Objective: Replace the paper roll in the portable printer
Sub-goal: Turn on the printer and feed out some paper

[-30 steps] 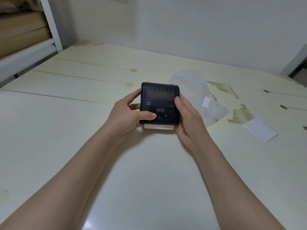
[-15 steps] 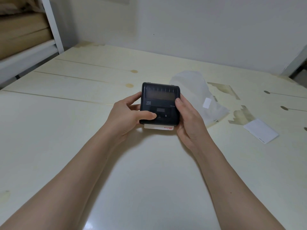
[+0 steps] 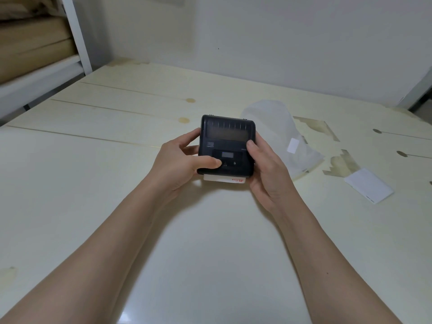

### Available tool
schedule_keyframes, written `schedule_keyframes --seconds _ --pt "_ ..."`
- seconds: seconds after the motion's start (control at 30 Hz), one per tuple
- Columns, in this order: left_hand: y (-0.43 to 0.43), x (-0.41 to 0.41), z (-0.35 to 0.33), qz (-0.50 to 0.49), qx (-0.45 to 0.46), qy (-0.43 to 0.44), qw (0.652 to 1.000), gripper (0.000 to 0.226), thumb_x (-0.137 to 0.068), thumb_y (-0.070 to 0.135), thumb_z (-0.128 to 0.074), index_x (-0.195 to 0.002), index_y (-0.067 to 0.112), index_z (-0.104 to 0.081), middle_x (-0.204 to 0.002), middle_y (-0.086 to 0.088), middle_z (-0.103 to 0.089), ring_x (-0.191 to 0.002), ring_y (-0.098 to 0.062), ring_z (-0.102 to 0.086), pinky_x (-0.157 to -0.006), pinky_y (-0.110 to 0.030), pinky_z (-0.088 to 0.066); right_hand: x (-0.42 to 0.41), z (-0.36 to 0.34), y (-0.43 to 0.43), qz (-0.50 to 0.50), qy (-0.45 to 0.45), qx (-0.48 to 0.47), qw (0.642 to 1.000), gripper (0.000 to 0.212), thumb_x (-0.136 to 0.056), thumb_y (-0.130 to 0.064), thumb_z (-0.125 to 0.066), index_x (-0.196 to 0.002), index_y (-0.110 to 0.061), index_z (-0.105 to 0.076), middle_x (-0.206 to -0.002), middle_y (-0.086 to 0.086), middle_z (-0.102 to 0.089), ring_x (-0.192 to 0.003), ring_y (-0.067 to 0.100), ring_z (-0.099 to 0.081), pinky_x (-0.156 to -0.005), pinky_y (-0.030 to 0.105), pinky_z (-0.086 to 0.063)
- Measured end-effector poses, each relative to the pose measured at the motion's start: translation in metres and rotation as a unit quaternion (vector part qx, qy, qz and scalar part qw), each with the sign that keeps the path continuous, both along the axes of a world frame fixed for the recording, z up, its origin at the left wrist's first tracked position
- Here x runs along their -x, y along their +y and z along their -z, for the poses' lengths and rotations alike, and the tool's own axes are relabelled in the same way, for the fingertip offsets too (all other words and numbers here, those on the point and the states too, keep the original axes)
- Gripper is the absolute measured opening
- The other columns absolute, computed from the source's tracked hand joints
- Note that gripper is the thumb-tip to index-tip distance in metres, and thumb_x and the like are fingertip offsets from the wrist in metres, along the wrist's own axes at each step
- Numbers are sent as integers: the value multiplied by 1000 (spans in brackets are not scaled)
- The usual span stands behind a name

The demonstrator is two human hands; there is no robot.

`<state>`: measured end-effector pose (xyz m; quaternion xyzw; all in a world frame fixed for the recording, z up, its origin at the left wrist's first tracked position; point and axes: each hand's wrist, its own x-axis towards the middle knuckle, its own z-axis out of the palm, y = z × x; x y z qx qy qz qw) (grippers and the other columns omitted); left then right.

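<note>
The left hand [image 3: 180, 162] gripped the printer's [image 3: 226, 146] left side with its thumb lying on the front panel, and the right hand [image 3: 268, 169] clasped the right side, holding the closed printer just above the table [image 3: 93, 206] with a strip of paper [image 3: 224, 179] showing at its near edge. To do this step well, I judged, the grip should stay steady while one thumb found the cover release. Counted left to right: one printer, one plastic bag [image 3: 280, 127], one white card [image 3: 368, 188]; no spare roll was visible.
</note>
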<state>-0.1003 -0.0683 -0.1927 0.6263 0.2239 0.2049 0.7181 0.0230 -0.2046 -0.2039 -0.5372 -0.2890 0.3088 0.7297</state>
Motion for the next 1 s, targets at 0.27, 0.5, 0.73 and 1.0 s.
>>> schedule_keyframes --seconds 0.27,0.5,0.73,1.0 --pt "2 0 2 -4 -14 -1 1000 80 -69 -9 -79 -136 29 -58 -102 1 -79 -90 -19 -76 -84 -36 -60 -1 0 -4 -12 -19 15 1000 57 -94 3 -40 -145 -23 -47 -135 19 -62 -125 42 -57 -104 56 -46" --pt "6 3 2 23 -33 -6 999 76 -70 -3 -82 -134 33 -60 -111 2 -76 -99 -14 -74 -70 -22 -59 0 -1 -4 -43 -65 16 997 67 -87 9 -46 -147 -20 -41 -138 22 -57 -125 41 -57 -100 52 -50" --pt "7 5 4 41 -83 -11 996 74 -73 8 -84 -134 39 -58 -111 12 -75 -113 -10 -67 -87 -27 -57 -2 -1 -5 -42 -89 12 995 68 -85 11 -45 -148 -16 -39 -139 23 -55 -126 42 -55 -98 50 -51" --pt "6 5 2 33 -89 -11 995 74 -74 7 -83 -135 39 -56 -110 14 -73 -107 -5 -70 -82 -18 -55 -4 1 -3 -36 -85 18 996 71 -84 10 -47 -150 -16 -36 -141 21 -54 -127 39 -55 -102 53 -49"
